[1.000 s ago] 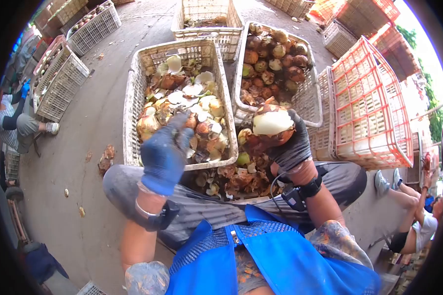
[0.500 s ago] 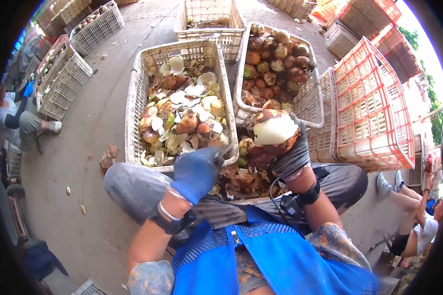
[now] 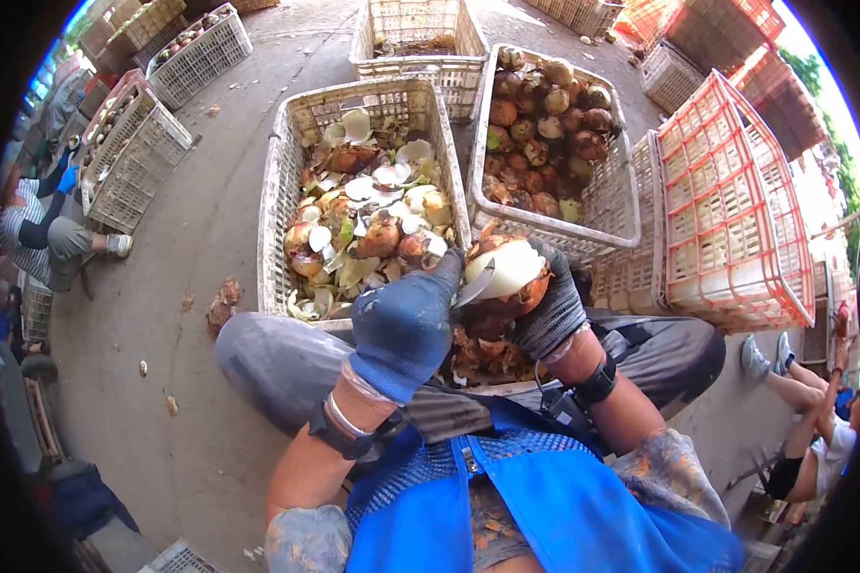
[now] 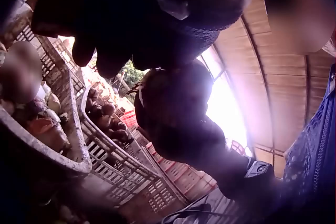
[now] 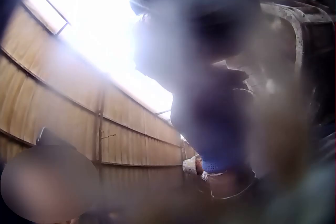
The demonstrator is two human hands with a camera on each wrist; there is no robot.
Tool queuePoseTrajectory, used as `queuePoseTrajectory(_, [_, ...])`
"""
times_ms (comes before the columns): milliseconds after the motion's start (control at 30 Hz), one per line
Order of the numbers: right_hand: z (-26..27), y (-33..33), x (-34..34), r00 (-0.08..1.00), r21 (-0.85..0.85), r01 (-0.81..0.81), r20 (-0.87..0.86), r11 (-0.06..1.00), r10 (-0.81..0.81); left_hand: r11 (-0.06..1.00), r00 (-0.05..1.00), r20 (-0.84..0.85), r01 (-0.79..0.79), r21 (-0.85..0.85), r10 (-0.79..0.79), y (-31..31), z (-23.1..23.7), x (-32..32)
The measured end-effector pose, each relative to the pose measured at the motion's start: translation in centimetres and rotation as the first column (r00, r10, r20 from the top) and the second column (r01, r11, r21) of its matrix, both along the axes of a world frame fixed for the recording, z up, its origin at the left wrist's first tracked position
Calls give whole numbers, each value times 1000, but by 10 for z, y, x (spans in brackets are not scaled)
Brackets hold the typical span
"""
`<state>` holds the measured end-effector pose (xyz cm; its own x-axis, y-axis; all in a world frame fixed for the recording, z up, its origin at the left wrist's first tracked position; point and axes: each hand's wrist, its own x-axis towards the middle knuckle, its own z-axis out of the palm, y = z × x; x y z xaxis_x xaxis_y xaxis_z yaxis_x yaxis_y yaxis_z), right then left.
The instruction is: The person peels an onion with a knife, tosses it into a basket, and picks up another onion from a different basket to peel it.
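- Ideally, the knife (image 3: 476, 286) called for a short, shallow stroke, its edge skimming the outer layers rather than biting deep into the pale flesh.
- Safe work also seemed to need the supporting fingers behind the bulb and out of the blade's path, with the wrist steady.
- The left hand (image 3: 400, 328), in a blue glove, was closed into a fist around the knife; its handle was hidden.
- The right hand (image 3: 554, 307) was opened only as wide as the onion (image 3: 512, 268), gripping it from the side, pale face exposed and brown skin below.
- The blade lay against the onion's left side; exact contact could not be told.
- Both hands were above the person's lap, near the front corner of a plastic crate (image 3: 269, 191) of peelings.
- Beyond the right hand, another crate (image 3: 592, 233) held brown-skinned onions (image 3: 552, 102).
- Loose dry skins (image 3: 487, 359) lay below the hands.
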<state>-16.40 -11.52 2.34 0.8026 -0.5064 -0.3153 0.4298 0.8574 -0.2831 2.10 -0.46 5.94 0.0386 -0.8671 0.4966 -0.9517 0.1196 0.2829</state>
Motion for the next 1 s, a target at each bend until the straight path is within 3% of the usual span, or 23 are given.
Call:
queuePoseTrajectory(33, [2, 3, 2, 996, 51, 41, -83, 998, -36, 1000, 1000, 3, -8, -2, 8, 1, 1, 1])
queuePoseTrajectory(100, [2, 9, 1, 995, 37, 55, -91, 998, -52, 998, 998, -32, -56, 39, 57, 2, 0, 2])
queuePoseTrajectory(167, [-3, 9, -3, 914, -356, 8, -377, 934, -152, 997, 994, -96, -46, 56, 51, 4, -6, 4])
queuePoseTrajectory(233, [4, 9, -6, 929, -398, -46, -355, 916, -107, 997, 987, -155, -38, 74, 49, 5, -11, 8])
queuePoseTrajectory(300, [19, 9, -1, 951, -489, -150, -308, 859, -9, 985, 937, -327, -80, 150, 126, 3, -13, 15])
queuePoseTrajectory(367, [26, 16, 3, 958, -417, -162, -282, 895, 42, 974, 924, -339, -112, 196, 174, -2, -19, 31])
queuePoseTrajectory(467, [18, 16, 4, 973, -313, -91, -232, 946, 17, 894, 971, -151, -106, 436, 188, -15, -23, 49])
queuePoseTrajectory(500, [12, 15, 3, 972, -316, -97, -233, 944, 22, 895, 969, -153, -110, 433, 193, -16, -33, 56])
queuePoseTrajectory(567, [0, 8, 2, 1000, -129, 8, -2, 992, -8, 785, 967, -82, -143, 603, 240, -21, -45, 70])
queuePoseTrajectory(633, [-6, 7, 3, 994, -515, 82, 109, 853, -29, 822, 944, -179, -137, 553, 278, -10, -41, 71])
queuePoseTrajectory(667, [-18, -3, 0, 996, -392, 84, 39, 916, -75, 862, 801, -470, -110, 495, 372, -5, -48, 69])
queuePoseTrajectory(700, [-20, -11, 2, 994, -260, 91, -39, 961, -105, 896, 566, -714, -108, 431, 412, -2, -40, 64])
queuePoseTrajectory(733, [-20, -14, 1, 994, -263, 88, -41, 961, -102, 959, 450, -853, -22, 283, 263, 4, -30, 49])
queuePoseTrajectory(767, [-5, -13, 7, 1000, -181, 29, 1, 983, -29, 959, 445, -855, -30, 282, 266, 3, -22, 36])
queuePoseTrajectory(833, [6, -10, 15, 998, -100, -42, 51, 994, 47, 996, 477, -879, 66, 62, 23, 2, -13, 20])
queuePoseTrajectory(933, [5, -10, 23, 999, -126, -32, -40, 991, 27, 971, 446, -892, 176, 162, 68, 0, -3, 19])
queuePoseTrajectory(1000, [-2, -13, 26, 980, -155, 51, -184, 987, -79, 959, 447, -888, 192, 210, 105, -3, -4, 21])
